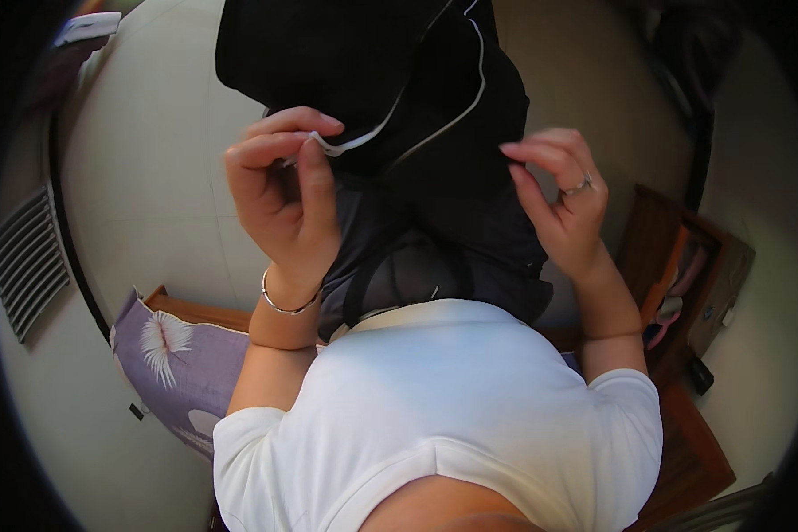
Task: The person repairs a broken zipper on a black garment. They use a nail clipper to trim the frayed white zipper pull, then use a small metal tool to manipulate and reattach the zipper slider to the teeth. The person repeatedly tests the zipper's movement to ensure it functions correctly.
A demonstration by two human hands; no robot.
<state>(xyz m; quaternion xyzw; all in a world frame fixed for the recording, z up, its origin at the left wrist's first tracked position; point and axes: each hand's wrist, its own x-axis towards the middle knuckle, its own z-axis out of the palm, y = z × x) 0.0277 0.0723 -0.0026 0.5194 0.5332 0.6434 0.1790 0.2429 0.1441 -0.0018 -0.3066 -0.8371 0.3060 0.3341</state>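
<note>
A thin white cord (358, 142) ends in my left hand (285, 182), pinched between thumb and fingers. From there it rises up and to the right across a large black item (328, 53) that looks like cloth or a bag. A second white strand (481, 62) curves back down over the black surface. My right hand (566, 191) is raised at the item's right edge, with thumb and index fingertips close together. Whatever those fingertips hold is too small or dark to make out. My left wrist has a silver bangle (284, 306); my right hand wears a ring (579, 184).
Dark trousers cover my lap below the black item. To the left is a purple cloth with white feather prints (168, 346) over a wooden edge, with a slatted grille (32, 264) beyond. A wooden drawer or cabinet (674, 266) holding things stands at the right.
</note>
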